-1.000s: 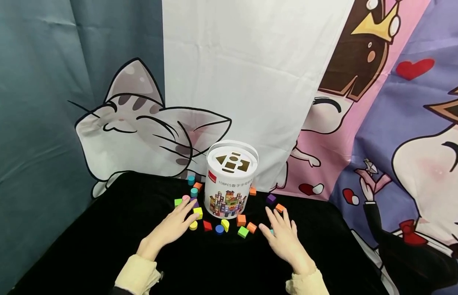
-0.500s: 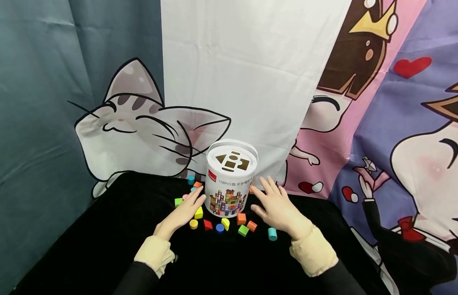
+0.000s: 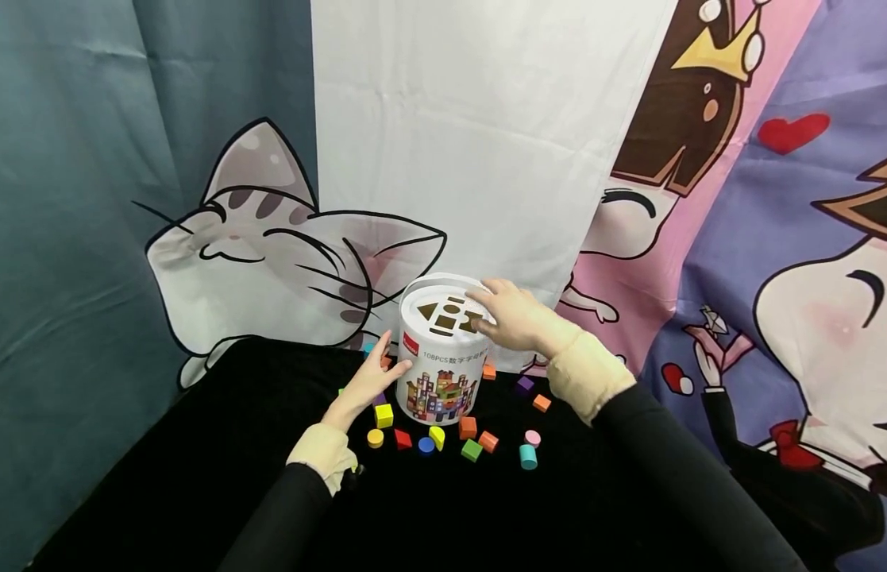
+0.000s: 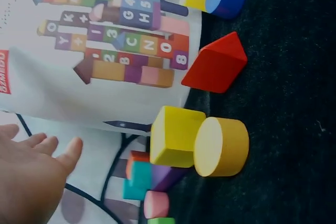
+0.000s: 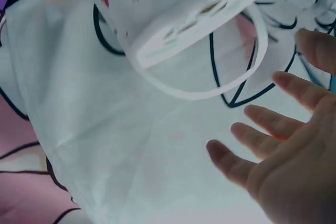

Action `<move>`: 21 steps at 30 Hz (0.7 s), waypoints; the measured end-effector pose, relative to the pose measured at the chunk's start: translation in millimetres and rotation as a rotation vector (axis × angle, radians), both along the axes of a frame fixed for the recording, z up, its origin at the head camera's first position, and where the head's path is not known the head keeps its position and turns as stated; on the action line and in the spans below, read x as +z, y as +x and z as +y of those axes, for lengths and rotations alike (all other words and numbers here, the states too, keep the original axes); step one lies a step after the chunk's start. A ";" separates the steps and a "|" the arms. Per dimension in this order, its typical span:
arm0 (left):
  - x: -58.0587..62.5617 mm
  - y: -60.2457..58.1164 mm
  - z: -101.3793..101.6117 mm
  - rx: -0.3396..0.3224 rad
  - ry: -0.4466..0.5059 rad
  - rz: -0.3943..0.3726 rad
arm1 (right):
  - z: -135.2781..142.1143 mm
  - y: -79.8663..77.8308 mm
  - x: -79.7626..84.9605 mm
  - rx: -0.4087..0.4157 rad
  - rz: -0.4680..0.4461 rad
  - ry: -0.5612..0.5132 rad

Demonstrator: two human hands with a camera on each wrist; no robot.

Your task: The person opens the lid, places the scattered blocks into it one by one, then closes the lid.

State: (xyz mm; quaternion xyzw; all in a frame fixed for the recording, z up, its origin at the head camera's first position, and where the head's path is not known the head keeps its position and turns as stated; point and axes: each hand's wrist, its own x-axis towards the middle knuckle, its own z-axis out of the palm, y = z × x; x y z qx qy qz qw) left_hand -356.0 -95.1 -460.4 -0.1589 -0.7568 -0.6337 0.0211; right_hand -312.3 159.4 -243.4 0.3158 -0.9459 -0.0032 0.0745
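On the black cloth-covered bench point(image 3: 443, 516), a teal cylindrical block point(image 3: 528, 457) lies nearest, in front of smaller-looking orange, green and yellow blocks point(image 3: 468, 427). The left hand point(image 3: 369, 380), fingers spread and holding nothing, hovers beside the upright white cylindrical bucket point(image 3: 443, 389). The right hand point(image 3: 518, 319), fingers extended and empty, hangs by its white slotted lid point(image 3: 441, 307). Behind hangs cartoon-printed fabric point(image 3: 443, 135).

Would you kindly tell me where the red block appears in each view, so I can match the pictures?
Head: the red block lies just left of centre in the lower half, between the yellow cylinder and the blue cylinder.
Left wrist: right of centre in the upper half, between the same two cylinders.
Right wrist: not in it.
Shared landmark: the white bucket, visible in all three.
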 end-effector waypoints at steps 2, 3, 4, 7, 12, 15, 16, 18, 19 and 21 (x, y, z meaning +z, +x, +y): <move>-3.0 -4.0 -0.1 0.012 0.022 0.006 | -7.0 -10.3 6.4 -0.019 -0.008 -0.014; -4.8 -5.9 -0.1 0.014 0.033 0.001 | -11.1 -15.7 8.1 -0.029 -0.013 -0.018; -6.4 -7.5 0.0 0.016 0.042 -0.013 | -15.9 -20.7 9.2 -0.041 -0.023 -0.023; -11.6 -12.2 1.1 0.009 0.054 -0.049 | -32.1 -34.4 8.1 -0.072 -0.047 -0.031; -15.8 -15.8 6.8 0.023 0.045 -0.063 | -57.3 -51.4 -0.6 -0.121 -0.022 -0.047; -17.1 -18.7 11.2 0.023 0.011 -0.057 | -64.9 -59.7 -6.7 -0.158 0.007 -0.050; -17.8 -20.0 12.7 0.016 0.001 -0.057 | -65.9 -62.4 -8.7 -0.173 0.014 -0.053; -18.3 -21.8 15.8 0.000 -0.001 -0.059 | -66.4 -67.5 -12.0 -0.200 0.025 -0.067; -18.7 -22.7 17.1 -0.009 0.002 -0.057 | -66.2 -69.8 -13.5 -0.213 0.029 -0.080; -18.6 -23.4 19.3 -0.029 0.030 -0.050 | -65.7 -74.1 -15.6 -0.229 0.035 -0.108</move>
